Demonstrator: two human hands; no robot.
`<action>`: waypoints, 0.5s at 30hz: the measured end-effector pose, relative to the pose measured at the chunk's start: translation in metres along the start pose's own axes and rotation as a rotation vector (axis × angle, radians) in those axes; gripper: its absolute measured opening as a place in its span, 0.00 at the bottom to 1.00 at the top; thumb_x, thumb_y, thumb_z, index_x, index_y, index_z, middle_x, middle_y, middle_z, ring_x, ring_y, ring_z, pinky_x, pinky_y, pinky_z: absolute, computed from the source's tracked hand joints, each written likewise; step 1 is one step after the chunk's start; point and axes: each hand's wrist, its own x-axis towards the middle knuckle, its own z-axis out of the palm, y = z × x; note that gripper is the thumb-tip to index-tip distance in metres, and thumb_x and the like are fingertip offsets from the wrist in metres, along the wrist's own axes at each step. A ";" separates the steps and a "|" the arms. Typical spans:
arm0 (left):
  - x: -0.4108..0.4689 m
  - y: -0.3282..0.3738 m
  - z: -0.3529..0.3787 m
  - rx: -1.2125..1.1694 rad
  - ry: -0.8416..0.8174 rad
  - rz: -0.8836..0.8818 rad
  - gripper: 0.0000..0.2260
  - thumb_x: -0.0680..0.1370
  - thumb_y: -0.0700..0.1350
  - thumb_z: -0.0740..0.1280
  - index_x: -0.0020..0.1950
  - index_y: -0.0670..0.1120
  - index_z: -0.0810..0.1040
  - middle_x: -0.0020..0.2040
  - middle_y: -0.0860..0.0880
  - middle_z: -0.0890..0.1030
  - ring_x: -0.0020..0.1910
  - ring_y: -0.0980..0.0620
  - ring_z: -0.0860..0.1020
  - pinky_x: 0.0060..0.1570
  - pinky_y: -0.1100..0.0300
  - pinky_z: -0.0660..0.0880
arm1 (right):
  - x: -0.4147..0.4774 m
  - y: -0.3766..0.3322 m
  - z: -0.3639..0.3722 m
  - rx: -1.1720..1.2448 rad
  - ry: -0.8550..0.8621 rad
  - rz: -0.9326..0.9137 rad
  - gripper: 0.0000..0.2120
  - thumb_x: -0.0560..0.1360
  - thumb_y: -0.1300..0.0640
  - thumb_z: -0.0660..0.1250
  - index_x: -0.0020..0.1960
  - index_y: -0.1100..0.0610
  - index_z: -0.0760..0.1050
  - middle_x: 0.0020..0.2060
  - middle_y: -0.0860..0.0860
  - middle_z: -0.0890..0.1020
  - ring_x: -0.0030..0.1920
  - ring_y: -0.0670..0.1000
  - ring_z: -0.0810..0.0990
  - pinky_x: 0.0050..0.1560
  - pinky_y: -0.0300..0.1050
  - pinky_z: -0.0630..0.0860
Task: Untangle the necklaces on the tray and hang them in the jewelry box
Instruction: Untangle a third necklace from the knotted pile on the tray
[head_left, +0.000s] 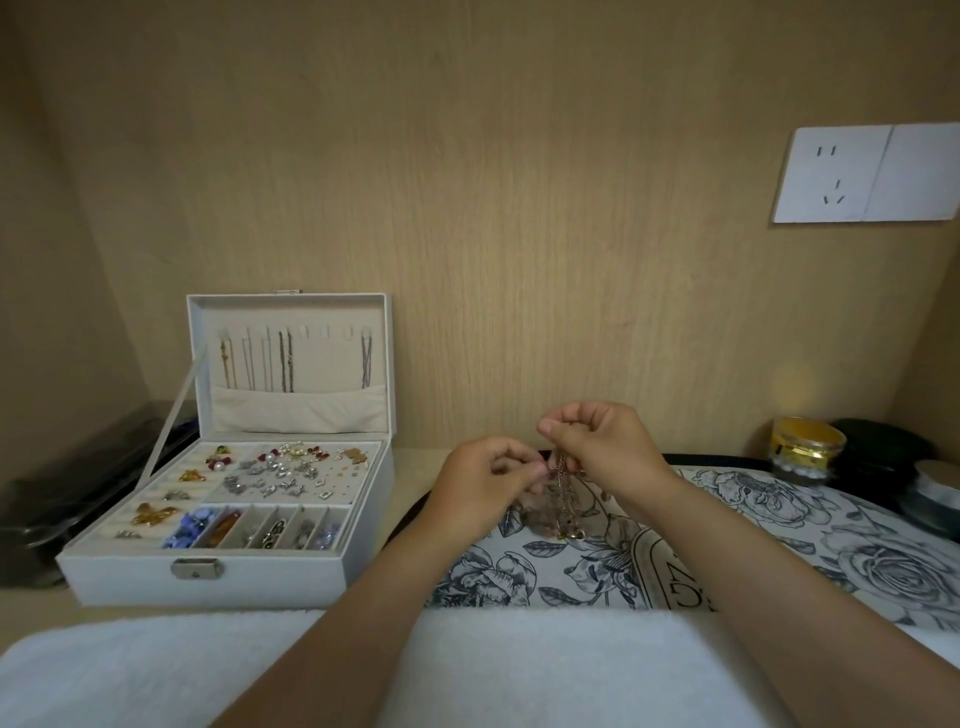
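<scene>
My left hand and right hand both pinch the tangled necklaces in curled fingers. The bundle dangles between them onto the floral tray. The open jewelry box stands well left.

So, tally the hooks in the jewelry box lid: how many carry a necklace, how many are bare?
Hooks carrying a necklace: 5
Bare hooks: 3
Total: 8 hooks in the jewelry box lid
Not counted: the necklace tangle pinched by left hand and right hand
</scene>
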 end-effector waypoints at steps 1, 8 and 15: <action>0.000 0.000 0.001 -0.035 -0.011 -0.022 0.02 0.77 0.41 0.72 0.49 0.45 0.83 0.38 0.50 0.85 0.36 0.56 0.83 0.41 0.65 0.77 | 0.000 0.000 0.001 0.002 -0.026 -0.006 0.02 0.77 0.61 0.71 0.48 0.59 0.82 0.27 0.50 0.79 0.28 0.46 0.75 0.34 0.39 0.75; 0.001 0.005 -0.004 -0.199 -0.057 -0.130 0.07 0.81 0.47 0.66 0.54 0.47 0.82 0.43 0.53 0.85 0.42 0.53 0.82 0.48 0.56 0.80 | -0.003 0.001 0.004 0.193 -0.203 0.134 0.07 0.80 0.61 0.66 0.53 0.62 0.82 0.37 0.54 0.84 0.37 0.50 0.79 0.39 0.42 0.79; 0.004 0.005 -0.019 0.085 -0.062 -0.109 0.09 0.79 0.47 0.68 0.42 0.47 0.83 0.34 0.57 0.82 0.35 0.58 0.78 0.45 0.59 0.74 | -0.001 0.002 -0.004 -0.131 -0.299 0.124 0.08 0.75 0.61 0.72 0.54 0.55 0.83 0.41 0.50 0.85 0.35 0.42 0.78 0.39 0.37 0.72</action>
